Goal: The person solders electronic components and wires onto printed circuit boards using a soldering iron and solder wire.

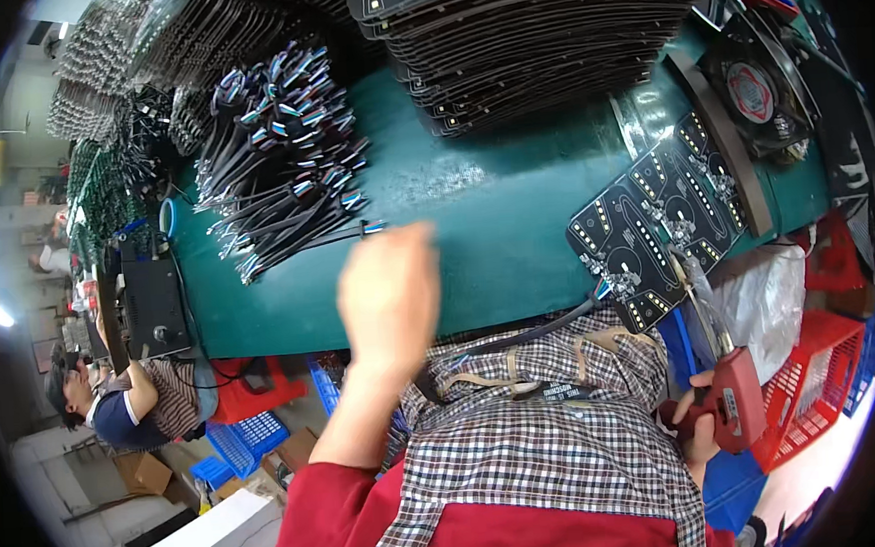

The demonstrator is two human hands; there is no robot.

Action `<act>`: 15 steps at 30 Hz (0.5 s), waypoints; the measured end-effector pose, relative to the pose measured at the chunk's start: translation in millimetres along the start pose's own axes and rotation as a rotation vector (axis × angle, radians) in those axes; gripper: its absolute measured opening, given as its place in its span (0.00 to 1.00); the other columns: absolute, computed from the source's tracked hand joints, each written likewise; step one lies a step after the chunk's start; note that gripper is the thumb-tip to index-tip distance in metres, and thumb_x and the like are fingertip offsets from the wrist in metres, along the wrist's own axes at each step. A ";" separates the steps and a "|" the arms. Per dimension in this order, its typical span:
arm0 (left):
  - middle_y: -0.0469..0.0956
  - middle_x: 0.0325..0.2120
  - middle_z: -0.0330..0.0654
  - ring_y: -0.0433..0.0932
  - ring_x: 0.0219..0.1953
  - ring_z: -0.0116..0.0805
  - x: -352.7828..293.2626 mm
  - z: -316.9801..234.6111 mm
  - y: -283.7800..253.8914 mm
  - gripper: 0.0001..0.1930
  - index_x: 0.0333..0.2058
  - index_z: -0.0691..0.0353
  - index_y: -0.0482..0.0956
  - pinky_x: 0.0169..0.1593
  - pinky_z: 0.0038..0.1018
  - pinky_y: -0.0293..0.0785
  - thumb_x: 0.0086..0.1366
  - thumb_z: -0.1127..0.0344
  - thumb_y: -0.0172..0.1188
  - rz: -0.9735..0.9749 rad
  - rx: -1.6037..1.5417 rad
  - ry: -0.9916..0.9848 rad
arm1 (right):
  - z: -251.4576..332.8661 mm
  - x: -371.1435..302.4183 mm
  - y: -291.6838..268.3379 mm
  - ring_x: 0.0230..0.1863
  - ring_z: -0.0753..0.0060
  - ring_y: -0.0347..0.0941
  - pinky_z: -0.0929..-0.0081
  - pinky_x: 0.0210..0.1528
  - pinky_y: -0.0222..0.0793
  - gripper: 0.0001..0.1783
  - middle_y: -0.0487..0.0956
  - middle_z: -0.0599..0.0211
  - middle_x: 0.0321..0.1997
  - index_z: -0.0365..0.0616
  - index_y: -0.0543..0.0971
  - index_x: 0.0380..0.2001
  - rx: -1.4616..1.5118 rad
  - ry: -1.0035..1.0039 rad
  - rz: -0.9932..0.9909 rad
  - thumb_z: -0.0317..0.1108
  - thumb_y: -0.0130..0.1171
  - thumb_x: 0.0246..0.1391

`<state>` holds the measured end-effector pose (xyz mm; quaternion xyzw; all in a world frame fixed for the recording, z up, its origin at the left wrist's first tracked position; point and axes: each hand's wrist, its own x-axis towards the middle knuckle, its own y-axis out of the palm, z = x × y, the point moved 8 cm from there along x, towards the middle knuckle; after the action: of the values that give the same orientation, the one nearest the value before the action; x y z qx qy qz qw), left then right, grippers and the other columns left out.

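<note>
My left hand (389,302), slightly blurred, is closed at the near edge of a pile of black cables (285,152) with bared coloured wire ends. One cable (370,227) runs out of the pile to its fingertips. At the lower right my right hand (703,436) grips a red soldering gun (738,400). The gun's metal nose points up at a black circuit board (644,216) carrying rows of small light squares and metal parts. A dark cable (546,329) with coloured wires reaches the board's lower left corner and trails over my checked apron.
Tall stacks of black boards (534,52) stand at the back of the green table (493,200). Near the right end are a dark bar (725,146) and a round-labelled reel (750,92). A black box (154,301) sits at left; beyond, another person (130,403) sits. Red crates (814,376) stand at lower right.
</note>
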<state>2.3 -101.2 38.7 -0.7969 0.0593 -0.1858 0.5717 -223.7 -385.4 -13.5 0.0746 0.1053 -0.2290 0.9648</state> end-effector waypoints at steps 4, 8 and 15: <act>0.74 0.37 0.45 0.71 0.41 0.46 -8.5 73.0 -17.0 0.13 0.39 0.64 0.75 0.45 0.35 0.68 0.53 0.74 0.59 -0.015 0.090 -0.052 | -1.5 17.3 -7.2 0.21 0.76 0.67 0.76 0.24 0.64 0.35 0.71 0.62 0.40 0.31 0.65 0.47 -0.040 -0.058 0.015 0.54 0.59 0.50; 0.72 0.30 0.45 0.70 0.36 0.44 9.6 75.1 -16.1 0.15 0.38 0.63 0.76 0.40 0.33 0.67 0.49 0.77 0.60 0.079 0.044 0.091 | -5.8 18.7 -9.6 0.24 0.77 0.68 0.79 0.25 0.61 0.33 0.71 0.61 0.46 0.34 0.67 0.48 -0.039 -0.037 0.032 0.52 0.59 0.50; 0.69 0.28 0.42 0.68 0.29 0.32 38.5 14.1 13.9 0.14 0.40 0.65 0.78 0.32 0.22 0.65 0.53 0.81 0.57 0.011 -0.527 0.006 | -9.4 17.9 -11.7 0.23 0.75 0.69 0.77 0.25 0.64 0.38 0.73 0.58 0.44 0.35 0.66 0.51 0.058 0.035 -0.020 0.51 0.65 0.45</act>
<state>44.6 -105.2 30.7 -0.9176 0.1116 -0.1629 0.3450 -215.1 -401.6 -27.9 0.1057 0.1164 -0.2403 0.9579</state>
